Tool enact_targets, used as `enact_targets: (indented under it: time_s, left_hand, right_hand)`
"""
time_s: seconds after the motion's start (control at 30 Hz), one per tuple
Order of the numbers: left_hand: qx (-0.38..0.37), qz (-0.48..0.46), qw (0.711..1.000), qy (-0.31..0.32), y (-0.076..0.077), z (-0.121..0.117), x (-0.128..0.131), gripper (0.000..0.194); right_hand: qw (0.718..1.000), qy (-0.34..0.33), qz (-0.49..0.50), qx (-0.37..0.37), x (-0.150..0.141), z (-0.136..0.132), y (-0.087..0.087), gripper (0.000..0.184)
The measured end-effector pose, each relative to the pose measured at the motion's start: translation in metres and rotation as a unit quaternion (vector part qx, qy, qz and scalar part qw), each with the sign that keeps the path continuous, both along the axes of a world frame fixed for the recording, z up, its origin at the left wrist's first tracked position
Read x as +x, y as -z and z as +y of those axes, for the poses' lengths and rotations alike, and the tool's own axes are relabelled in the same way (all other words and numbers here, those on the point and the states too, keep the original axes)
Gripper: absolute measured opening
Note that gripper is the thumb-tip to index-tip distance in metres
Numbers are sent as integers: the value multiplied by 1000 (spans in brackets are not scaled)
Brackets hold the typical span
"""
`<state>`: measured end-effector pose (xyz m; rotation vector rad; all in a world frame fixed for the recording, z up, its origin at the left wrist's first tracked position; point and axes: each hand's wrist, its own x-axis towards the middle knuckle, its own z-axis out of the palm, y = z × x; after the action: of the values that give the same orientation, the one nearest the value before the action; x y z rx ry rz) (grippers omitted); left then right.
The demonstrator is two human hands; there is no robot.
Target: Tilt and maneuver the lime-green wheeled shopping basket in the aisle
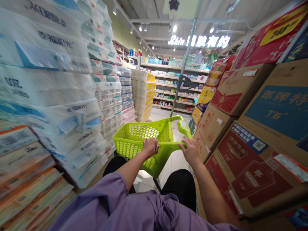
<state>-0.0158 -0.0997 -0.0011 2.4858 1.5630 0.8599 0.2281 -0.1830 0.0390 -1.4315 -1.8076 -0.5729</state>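
Note:
A bright green plastic shopping cart (166,155) stands in front of me, turned at an angle in the aisle. Its perforated basket looks empty. My left hand (150,147) is closed over the cart's near rim, and a small pale crumpled bit shows by its fingers; I cannot make out what that is. My right hand (191,150) is wrapped round the green handle at the cart's right end. A grey pole (187,51) rises from the cart's far side to a pale sign (181,9) overhead.
Tall stacks of plastic-wrapped tissue packs (64,77) line the left side. Stacked cardboard cartons (260,166) crowd the right, close to my right arm. Pale floor tiles (162,114) run between them toward shelves of small bottles and boxes (173,77).

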Motion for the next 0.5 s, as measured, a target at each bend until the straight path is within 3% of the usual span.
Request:
enact_targets:
  time_s: [0.17, 0.33, 0.4, 0.5]
  left_hand:
    - [-35, -72, 997, -13, -7, 20, -6, 23]
    - [-26, -127, 991, -16, -20, 19, 8, 33]
    - [-5, -190, 981, -28, -26, 10, 14, 36]
    - [4, -282, 959, 2, -37, -8, 14, 38]
  right_hand:
    - [999, 35, 4, -3, -25, 5, -2, 30]
    - [995, 91, 9, 45, -77, 0, 0, 27]
    - [996, 66, 26, 50, -94, -3, -1, 25]
    - [997, -55, 37, 41, -95, -7, -6, 24]
